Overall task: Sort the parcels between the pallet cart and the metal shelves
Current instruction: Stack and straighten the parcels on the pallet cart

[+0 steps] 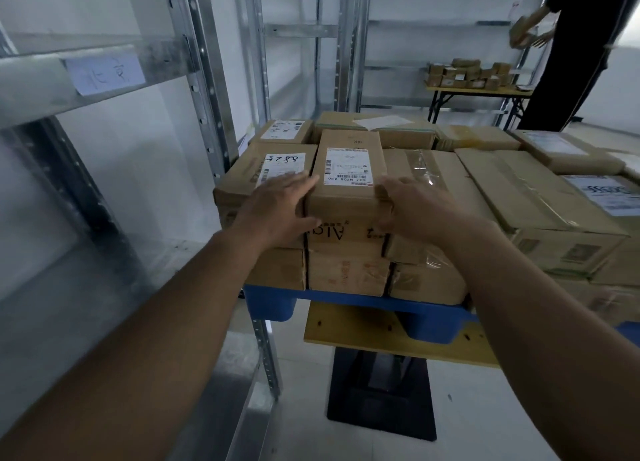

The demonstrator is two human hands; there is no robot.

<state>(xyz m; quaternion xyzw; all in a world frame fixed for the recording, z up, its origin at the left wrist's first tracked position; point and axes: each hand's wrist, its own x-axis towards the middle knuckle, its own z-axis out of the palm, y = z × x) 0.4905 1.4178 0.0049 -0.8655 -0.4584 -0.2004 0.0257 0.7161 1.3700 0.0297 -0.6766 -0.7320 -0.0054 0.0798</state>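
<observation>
A narrow cardboard parcel [348, 197] with a white shipping label stands on top of the stacked boxes at the near left of the blue pallet cart [353, 301]. My left hand [280, 207] lies against its left side, fingers straight, thumb on the front face. My right hand [412, 207] presses its right side, thumb on the front face. Both hands flank the parcel. The metal shelves [104, 72] stand to my left, with a handwritten paper label on the upper shelf edge.
Several more taped cartons [533, 197] cover the pallet to the right and behind. A shelf upright [214, 90] stands close to the pallet's left corner. At the back right a person in black [575, 52] handles small parcels by a folding table [481, 91].
</observation>
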